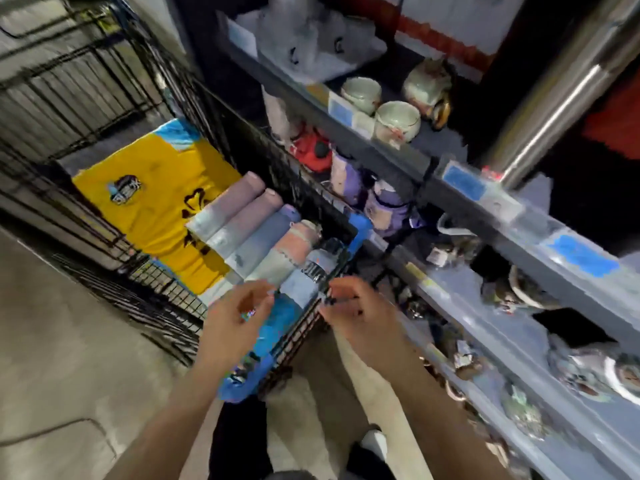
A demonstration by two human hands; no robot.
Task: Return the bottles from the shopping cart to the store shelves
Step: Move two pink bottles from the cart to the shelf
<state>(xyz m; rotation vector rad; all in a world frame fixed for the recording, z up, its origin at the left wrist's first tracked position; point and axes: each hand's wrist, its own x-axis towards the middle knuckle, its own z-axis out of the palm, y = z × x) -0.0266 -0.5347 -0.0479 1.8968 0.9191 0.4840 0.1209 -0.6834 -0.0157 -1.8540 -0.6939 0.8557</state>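
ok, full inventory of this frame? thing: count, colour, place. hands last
shopping cart: one, black wire, left, beside the shelves
bottles: five, lying side by side in the cart; two lilac, one blue-grey, one pink, one clear with dark label
yellow bag: one, flat on the cart floor
shelves: grey-blue, with blue price tags, right
cups: two, pale green, upper shelf
teapot: one, pale green, behind the cups
steel pole: one, silver, top right
left hand: over the cart's near end, fingers loosely curled, holding nothing
right hand: at the cart's rim; grip blurred
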